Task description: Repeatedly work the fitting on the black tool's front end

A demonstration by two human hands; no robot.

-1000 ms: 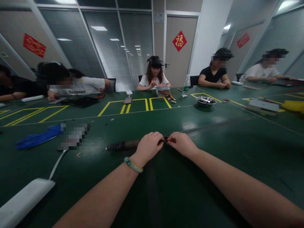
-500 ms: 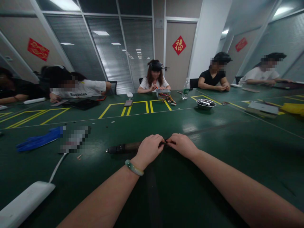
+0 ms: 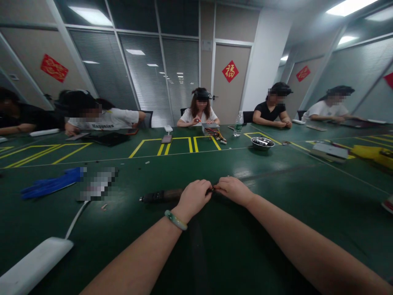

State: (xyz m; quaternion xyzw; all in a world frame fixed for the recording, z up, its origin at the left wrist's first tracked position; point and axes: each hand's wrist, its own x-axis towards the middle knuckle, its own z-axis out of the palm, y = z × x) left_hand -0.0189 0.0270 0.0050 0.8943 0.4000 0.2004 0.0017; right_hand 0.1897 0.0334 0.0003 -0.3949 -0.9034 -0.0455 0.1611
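Observation:
In the head view, what looks like an inline electric screwdriver (image 3: 162, 195) lies across the green table, its black collar and silver tip to the left. My left hand (image 3: 195, 198), with a jade-coloured bangle on the wrist, closes over its rear end and hides it. Close beside it, my right hand (image 3: 235, 191) has its fingers pinched at the tool's back end. A small dark piece shows between the two sets of fingertips, too small to make out.
On the left are a blue glove (image 3: 53, 183), a blurred-out device (image 3: 98, 184) with a white cable, and a white power bank-like block (image 3: 37, 264). Across the table sit several people, a bottle (image 3: 238, 125), a metal bowl (image 3: 262, 143) and a grey box with wires (image 3: 210, 129).
The view has tilted up and turned slightly right. Both hands stay at the tool's rear end, with a slightly wider gap between their fingertips.

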